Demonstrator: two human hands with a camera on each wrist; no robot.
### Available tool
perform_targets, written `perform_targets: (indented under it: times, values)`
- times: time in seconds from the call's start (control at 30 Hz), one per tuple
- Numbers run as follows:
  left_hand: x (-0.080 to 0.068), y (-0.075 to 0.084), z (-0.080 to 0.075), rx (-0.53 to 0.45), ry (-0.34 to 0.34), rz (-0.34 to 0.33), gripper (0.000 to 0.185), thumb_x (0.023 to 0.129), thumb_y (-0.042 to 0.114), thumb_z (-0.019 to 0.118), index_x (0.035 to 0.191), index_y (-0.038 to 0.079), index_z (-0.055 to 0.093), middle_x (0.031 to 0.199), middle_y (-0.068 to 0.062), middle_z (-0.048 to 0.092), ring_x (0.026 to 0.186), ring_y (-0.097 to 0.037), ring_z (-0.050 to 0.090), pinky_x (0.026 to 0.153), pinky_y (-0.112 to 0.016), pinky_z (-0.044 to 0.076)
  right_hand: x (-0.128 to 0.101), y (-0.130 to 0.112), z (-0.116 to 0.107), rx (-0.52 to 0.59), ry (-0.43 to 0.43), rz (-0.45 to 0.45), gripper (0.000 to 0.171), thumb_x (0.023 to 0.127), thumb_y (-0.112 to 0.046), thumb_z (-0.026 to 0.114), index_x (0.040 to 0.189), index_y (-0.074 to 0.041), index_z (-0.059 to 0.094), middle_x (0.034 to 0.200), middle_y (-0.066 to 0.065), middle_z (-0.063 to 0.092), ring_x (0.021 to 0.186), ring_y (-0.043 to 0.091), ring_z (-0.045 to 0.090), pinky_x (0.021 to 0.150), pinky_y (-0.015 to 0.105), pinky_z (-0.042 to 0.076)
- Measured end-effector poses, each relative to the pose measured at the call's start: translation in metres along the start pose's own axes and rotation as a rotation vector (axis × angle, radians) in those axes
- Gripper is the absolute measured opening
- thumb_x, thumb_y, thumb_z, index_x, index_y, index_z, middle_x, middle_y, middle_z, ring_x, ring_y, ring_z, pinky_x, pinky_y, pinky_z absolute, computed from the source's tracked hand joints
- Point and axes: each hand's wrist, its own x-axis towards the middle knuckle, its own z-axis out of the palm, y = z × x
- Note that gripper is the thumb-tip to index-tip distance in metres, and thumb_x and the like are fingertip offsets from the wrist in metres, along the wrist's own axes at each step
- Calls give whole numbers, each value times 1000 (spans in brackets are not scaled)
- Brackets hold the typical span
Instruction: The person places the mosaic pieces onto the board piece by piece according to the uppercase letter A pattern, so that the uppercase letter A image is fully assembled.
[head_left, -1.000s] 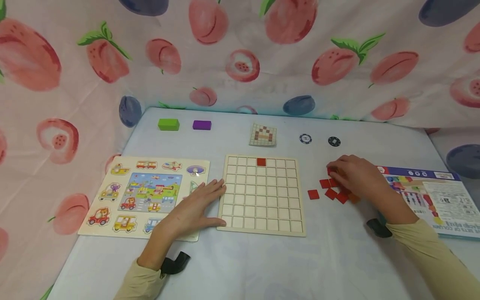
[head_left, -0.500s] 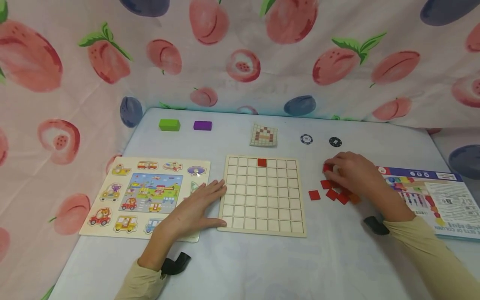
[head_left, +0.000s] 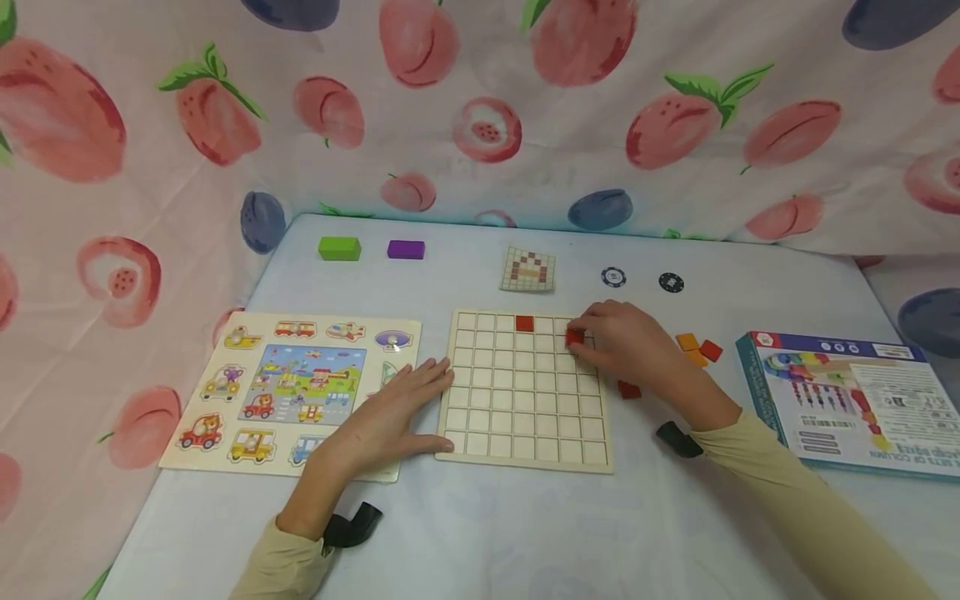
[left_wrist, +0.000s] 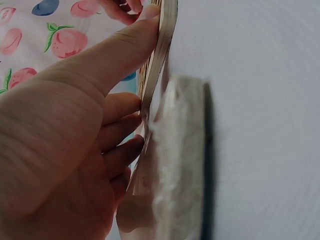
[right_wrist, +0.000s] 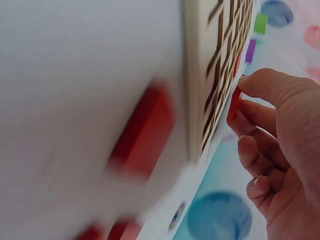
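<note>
In the head view a wooden grid board (head_left: 517, 392) lies in the middle, one red tile (head_left: 524, 323) set in its top row. My right hand (head_left: 626, 337) is over the board's upper right, pinching another red square tile (head_left: 574, 337) between thumb and fingers. The right wrist view shows that pinched red tile (right_wrist: 234, 106) by its edge, close to the grid. My left hand (head_left: 386, 412) lies across the puzzle board (head_left: 180, 458), its spread thumb and fingertips touching the grid board's left edge. A loose red tile (head_left: 628, 389) lies right of the board, partly hidden by my right hand.
Orange tiles (head_left: 687, 342) and a red tile (head_left: 711, 350) lie beyond my right wrist. A flat box (head_left: 862, 408) is at the right. Along the back are a green block (head_left: 339, 248), a purple block (head_left: 406, 249), a pattern card (head_left: 528, 269) and two round chips (head_left: 612, 277).
My right hand has moved left from the tile pile to the grid board's upper right, carrying a red tile. My left hand has stayed in place.
</note>
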Motion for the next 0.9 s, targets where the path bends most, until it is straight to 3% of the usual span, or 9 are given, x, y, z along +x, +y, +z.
perform_targets:
  times: [0.17,0.3,0.6,0.9]
  values:
    - [-1,-1,0,0,7,9,98,86,50,86,165,15,40,178,0,28,167,-27,24,140,-51,21,16,-23,9,24,0,-64,27,95,-26,80,116,-9,82,107,8,79,98,25,70,88,42,64]
    - [-1,-2,0,5,11,20,98,86,50,86,165,13,41,178,-2,29,167,-28,25,139,-51,21,23,-32,14,3,-16,-59,26,95,-26,80,115,-10,83,105,7,79,95,24,70,88,41,64]
    - [1,-1,-1,16,5,14,98,86,50,86,165,14,41,178,0,28,167,-26,25,140,-49,20,23,-30,17,31,12,-37,18,94,-25,82,108,-14,84,103,3,80,97,22,71,89,40,64]
    - [0,-1,0,-5,3,4,98,86,50,87,165,16,40,178,2,27,168,-25,23,140,-50,20,19,-27,18,32,7,-33,21,95,-28,82,113,-16,85,106,2,79,96,21,70,83,38,62]
